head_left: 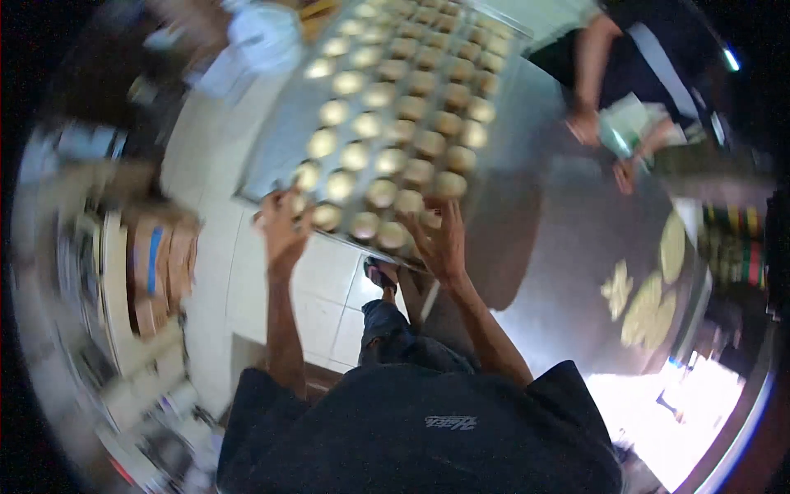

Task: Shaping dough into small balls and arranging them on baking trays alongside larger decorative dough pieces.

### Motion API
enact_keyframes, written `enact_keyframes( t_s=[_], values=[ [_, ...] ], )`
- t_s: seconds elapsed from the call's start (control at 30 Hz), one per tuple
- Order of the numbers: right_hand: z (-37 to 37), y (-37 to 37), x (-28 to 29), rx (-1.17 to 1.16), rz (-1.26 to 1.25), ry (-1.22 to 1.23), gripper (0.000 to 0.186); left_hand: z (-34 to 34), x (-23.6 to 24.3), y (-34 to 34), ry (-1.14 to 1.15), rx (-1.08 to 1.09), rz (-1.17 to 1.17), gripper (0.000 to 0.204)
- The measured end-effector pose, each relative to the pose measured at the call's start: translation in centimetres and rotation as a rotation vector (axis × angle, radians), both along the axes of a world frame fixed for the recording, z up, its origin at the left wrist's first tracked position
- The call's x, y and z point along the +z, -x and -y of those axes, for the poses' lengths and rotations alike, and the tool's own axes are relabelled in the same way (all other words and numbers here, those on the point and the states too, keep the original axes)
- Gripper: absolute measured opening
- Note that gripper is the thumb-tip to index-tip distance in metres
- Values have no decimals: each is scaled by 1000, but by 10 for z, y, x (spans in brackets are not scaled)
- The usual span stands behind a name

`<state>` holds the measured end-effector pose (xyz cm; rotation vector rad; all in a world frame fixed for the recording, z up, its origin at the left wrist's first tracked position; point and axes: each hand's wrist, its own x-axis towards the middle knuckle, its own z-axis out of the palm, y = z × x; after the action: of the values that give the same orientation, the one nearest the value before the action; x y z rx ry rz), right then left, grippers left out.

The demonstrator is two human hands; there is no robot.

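A large metal tray [278,148] stretches away in front of me, set with rows of pale round dough balls [354,156]. At its near left corner my left hand [284,233] has its fingers curled round a dough ball [298,204]. Over the near right part of the rows is my right hand [444,247], thumb and fingers closing about another dough ball [430,218]. Motion blurs both hands, so how firmly they grip is hard to see. A raised line runs lengthwise between the columns, and I cannot tell if it divides two trays.
A dark metal worktop [559,247] lies to the right, bearing flat pieces of dough [650,317]. Across it, another person's hands [584,128] are beside a pale green item. Cardboard boxes [160,263] sit on shelving at left. Below are floor tiles [317,288].
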<state>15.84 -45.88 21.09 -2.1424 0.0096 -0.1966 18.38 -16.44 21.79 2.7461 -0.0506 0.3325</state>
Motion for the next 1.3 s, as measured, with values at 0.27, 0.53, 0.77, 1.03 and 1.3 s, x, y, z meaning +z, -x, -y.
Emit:
enact_keyframes(
  t_s=[0.27,0.53,0.77,1.03,1.3],
  values=[
    [297,244,-100,-1091,-255,-113,30,49,7,5,-300,360,150,46],
    [577,247,-161,-1207,-31,-260,49,396,-21,69,940,-491,-98,40],
    [508,199,-146,-802,-60,-435,58,621,-53,155,896,-492,-993,57],
    [583,298,-103,-1092,-232,377,40,514,-80,211,781,-166,-961,51],
    [681,300,-174,-1117,-241,-107,83,433,-76,241,729,-148,-596,46]
  ],
)
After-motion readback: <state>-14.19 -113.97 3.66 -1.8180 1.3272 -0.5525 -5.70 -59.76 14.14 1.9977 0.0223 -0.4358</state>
